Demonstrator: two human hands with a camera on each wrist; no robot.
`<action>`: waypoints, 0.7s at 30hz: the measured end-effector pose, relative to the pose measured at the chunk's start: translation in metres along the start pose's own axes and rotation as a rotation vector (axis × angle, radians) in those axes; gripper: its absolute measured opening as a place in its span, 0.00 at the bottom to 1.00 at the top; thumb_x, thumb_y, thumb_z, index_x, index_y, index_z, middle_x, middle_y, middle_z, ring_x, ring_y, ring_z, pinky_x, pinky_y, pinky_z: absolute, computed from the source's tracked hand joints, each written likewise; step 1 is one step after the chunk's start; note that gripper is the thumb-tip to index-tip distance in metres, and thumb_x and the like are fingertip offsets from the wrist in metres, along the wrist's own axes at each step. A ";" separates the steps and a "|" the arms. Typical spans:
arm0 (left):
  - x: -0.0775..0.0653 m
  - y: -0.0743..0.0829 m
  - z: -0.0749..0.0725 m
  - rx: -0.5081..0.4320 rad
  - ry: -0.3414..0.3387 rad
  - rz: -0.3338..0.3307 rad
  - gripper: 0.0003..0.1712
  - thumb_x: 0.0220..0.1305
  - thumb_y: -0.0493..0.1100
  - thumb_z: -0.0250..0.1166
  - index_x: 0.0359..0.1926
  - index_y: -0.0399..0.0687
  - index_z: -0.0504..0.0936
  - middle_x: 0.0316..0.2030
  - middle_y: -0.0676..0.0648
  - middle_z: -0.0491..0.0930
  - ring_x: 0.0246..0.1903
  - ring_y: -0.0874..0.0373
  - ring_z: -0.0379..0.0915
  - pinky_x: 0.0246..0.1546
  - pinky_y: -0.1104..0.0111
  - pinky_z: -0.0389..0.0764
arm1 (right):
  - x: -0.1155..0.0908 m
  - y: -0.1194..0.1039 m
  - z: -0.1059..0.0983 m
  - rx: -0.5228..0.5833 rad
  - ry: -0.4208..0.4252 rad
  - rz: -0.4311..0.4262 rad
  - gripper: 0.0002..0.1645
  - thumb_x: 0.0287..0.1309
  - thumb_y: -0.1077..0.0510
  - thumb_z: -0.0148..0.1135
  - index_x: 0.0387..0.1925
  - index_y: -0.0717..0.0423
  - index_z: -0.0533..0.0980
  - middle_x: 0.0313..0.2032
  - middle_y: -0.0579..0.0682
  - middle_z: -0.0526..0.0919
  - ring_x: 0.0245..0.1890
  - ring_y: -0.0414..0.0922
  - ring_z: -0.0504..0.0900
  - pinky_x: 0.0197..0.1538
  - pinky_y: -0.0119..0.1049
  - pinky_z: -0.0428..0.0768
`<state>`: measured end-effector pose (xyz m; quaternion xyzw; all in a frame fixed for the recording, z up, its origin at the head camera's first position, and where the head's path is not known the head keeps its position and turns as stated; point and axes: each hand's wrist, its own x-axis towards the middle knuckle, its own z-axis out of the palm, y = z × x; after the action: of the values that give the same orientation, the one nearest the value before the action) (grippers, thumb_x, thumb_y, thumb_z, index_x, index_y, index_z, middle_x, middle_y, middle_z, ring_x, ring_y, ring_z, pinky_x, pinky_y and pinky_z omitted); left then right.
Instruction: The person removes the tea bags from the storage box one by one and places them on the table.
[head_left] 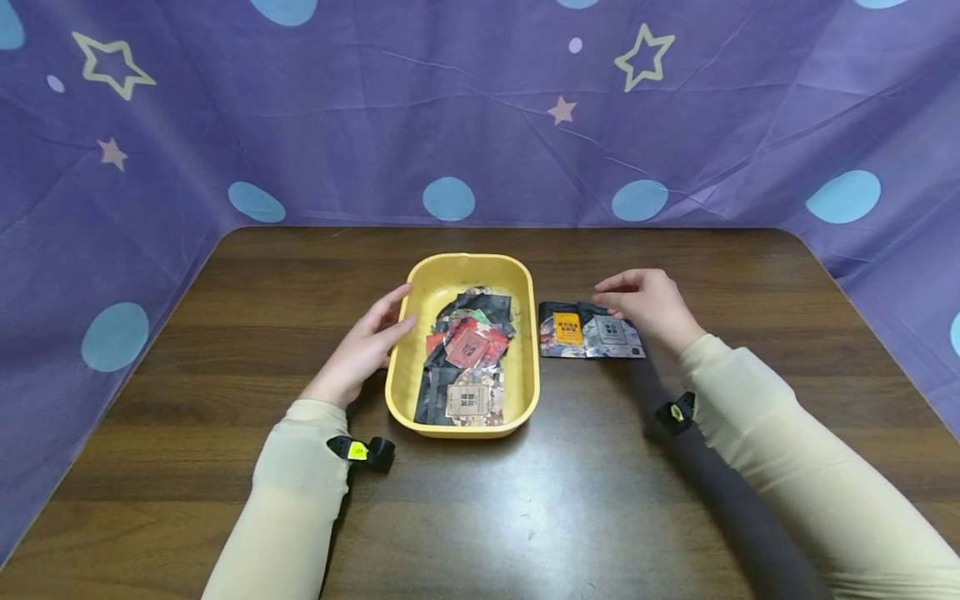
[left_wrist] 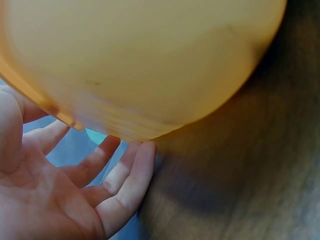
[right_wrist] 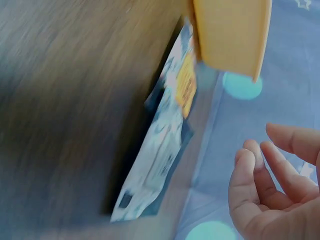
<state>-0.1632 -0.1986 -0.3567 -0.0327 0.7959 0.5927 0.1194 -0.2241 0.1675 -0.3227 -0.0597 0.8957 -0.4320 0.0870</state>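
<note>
My left hand (head_left: 362,347) holds the left side of a yellow plastic tub (head_left: 397,379). Its thumb lies over the rim, and in the left wrist view fingertips (left_wrist: 146,150) touch the outer wall. Inside the tub lies a loose pile of printed sachets, with a red-labelled sachet (head_left: 471,343) above a beige-labelled sachet (head_left: 468,400). Right of the tub, an orange-labelled sachet (head_left: 564,332) and a grey-labelled sachet (head_left: 611,335) lie side by side on the table. Loosely bent and holding nothing, my right hand (head_left: 651,304) hovers just above the grey one; its fingers (right_wrist: 244,172) appear empty in the right wrist view.
All this stands on a dark brown wooden table (head_left: 480,517). A purple curtain (head_left: 495,100) with stars and blue dots hangs behind the table and along its sides. Each wrist wears a black strapped camera, such as the left wrist camera (head_left: 381,455).
</note>
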 end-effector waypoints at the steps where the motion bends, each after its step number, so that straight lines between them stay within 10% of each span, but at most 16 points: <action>1: 0.000 0.000 0.000 -0.002 0.000 0.002 0.36 0.75 0.51 0.53 0.78 0.63 0.51 0.69 0.35 0.56 0.53 0.46 0.71 0.39 0.67 0.84 | -0.001 -0.003 0.001 -0.008 -0.004 -0.012 0.20 0.63 0.54 0.64 0.51 0.64 0.81 0.45 0.61 0.85 0.32 0.42 0.83 0.40 0.33 0.81; 21: 0.000 0.002 0.000 -0.009 -0.002 -0.004 0.35 0.75 0.50 0.53 0.78 0.63 0.52 0.70 0.35 0.55 0.54 0.46 0.71 0.39 0.67 0.84 | -0.026 -0.063 0.048 -0.006 -0.054 -0.243 0.17 0.56 0.57 0.71 0.47 0.60 0.84 0.38 0.54 0.88 0.36 0.44 0.83 0.38 0.32 0.82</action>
<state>-0.1633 -0.1979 -0.3553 -0.0343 0.7929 0.5962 0.1212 -0.1868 0.0968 -0.2997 -0.1796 0.8805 -0.4348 0.0582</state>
